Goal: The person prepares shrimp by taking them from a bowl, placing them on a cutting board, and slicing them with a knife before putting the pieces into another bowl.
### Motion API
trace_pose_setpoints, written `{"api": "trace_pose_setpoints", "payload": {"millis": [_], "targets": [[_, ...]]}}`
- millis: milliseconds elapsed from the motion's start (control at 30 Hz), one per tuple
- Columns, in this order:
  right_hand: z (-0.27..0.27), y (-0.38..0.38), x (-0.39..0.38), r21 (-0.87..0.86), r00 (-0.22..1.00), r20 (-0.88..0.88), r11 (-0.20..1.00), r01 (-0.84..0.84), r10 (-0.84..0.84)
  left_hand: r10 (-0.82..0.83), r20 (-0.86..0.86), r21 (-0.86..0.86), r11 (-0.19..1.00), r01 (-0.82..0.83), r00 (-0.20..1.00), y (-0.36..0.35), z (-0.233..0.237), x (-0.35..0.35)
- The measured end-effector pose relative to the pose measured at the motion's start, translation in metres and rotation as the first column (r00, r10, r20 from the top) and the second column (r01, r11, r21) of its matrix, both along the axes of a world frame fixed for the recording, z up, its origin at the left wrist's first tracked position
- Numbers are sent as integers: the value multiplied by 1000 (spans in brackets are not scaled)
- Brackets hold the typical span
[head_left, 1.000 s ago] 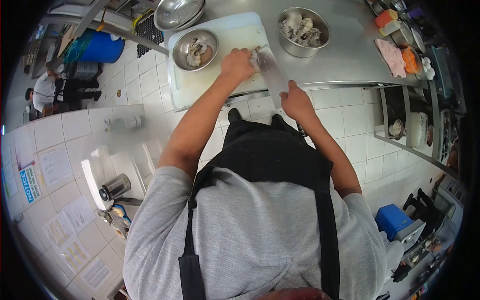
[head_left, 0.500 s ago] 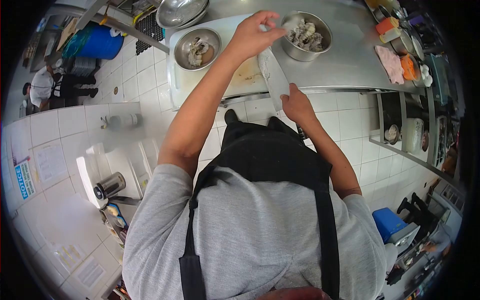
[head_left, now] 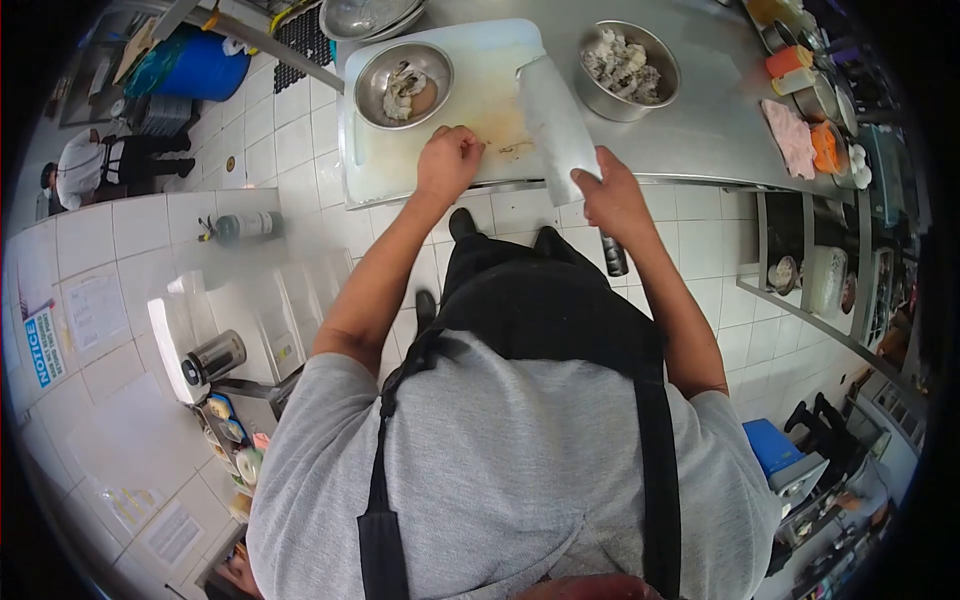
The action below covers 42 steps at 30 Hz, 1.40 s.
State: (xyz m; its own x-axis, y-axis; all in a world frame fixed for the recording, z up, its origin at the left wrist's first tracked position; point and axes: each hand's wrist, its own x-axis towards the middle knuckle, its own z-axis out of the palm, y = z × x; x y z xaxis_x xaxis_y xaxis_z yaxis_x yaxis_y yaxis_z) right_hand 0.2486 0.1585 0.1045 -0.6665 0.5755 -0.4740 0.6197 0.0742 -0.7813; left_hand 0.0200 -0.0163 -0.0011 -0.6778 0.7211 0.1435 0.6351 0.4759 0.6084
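My right hand [head_left: 612, 195] grips a cleaver [head_left: 557, 130] near the base of its broad blade; the black handle sticks out below. The blade lies over the right edge of the white cutting board [head_left: 500, 60]. My left hand [head_left: 450, 162] is at the board's front edge, its fingers curled in; anything between them is hidden. Above it on the board, a steel bowl [head_left: 362, 100] holds pale greyish pieces, like raw shrimp, and a round brownish item. Right of the blade, a deeper steel pot [head_left: 597, 104] holds grey-white chopped pieces. Dark scraps lie on the stained board.
Stacked metal bowls [head_left: 350, 18] stand behind the board on the steel counter [head_left: 700, 140]. A pink cloth [head_left: 790, 138] and containers are at the right. Shelves [head_left: 810, 240] hang below. A person [head_left: 90, 170] is at far left, a blue bin [head_left: 205, 65] beyond.
My left hand has moved from above the blade's tip, beside the pot, down and left to the board's front edge, and its fingers have curled. The right hand still holds the cleaver.
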Motion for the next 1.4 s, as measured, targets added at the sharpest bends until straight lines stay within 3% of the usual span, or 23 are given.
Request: {"api": "trace_pose_setpoints", "payload": {"millis": [67,133,167,200,233,267,333,400,433,500,533,633,733,833,933,1000,1067,1200,1267,1400], "targets": [[-4,4,-1,-31,1000,12,999,27,-27,-8,27,-95,995,10,1000,-9,6,-7],[-29,11,2,278,992,-94,959,-53,82,-82,-88,39,996,86,993,-14,19,-17],[-39,11,1,391,992,0,913,-117,127,-65,-103,34,997,69,993,-15,29,-21],[-39,7,-3,388,990,-9,913,-129,143,-69,4,36,997,69,998,-13,53,-18],[-38,3,-5,437,973,111,869,-230,202,-76,114,41,997,72,991,-12,73,-16],[-37,2,-8,475,941,234,816,-331,245,-68,112,40,997,64,991,-10,86,-25],[-43,4,-10,483,936,245,805,-344,252,14,120,128,991,-30,993,-3,98,-56],[-43,3,-10,486,932,261,800,-352,251,156,68,38,987,-159,985,-1,94,-106],[-38,1,-11,473,929,271,805,-358,253,153,67,37,987,-155,986,0,92,-126],[-34,0,-13,463,927,278,810,-360,253,213,-98,-221,948,-230,972,4,87,-158],[-35,-1,-13,464,926,286,810,-359,247,210,-102,-219,949,-228,972,9,81,-166],[-38,-2,-12,462,928,293,815,-349,231,125,-155,-491,851,-186,980,25,85,-164],[-39,-2,-12,450,930,297,828,-336,216,62,-149,-573,808,-137,987,34,59,-176],[-35,-1,-14,440,932,299,837,-325,204,60,-227,-597,780,-188,972,40,49,-193],[-35,-3,-13,445,933,301,835,-322,199,117,-148,-614,767,-184,982,38,62,-214],[-35,-2,-13,456,934,297,830,-320,197,58,-238,-626,754,-199,970,37,72,-211],[-35,-1,-13,472,937,286,821,-322,202,50,-72,-764,639,-87,996,37,87,-195],[-39,0,-13,474,936,284,819,-324,207,57,31,-783,621,-11,998,33,76,-165],[-40,0,-12,483,936,281,812,-327,210,122,-172,-588,784,-201,978,26,36,-171],[-40,0,-13,472,936,283,819,-327,210,82,-120,-608,782,-139,989,21,55,-162]]}}
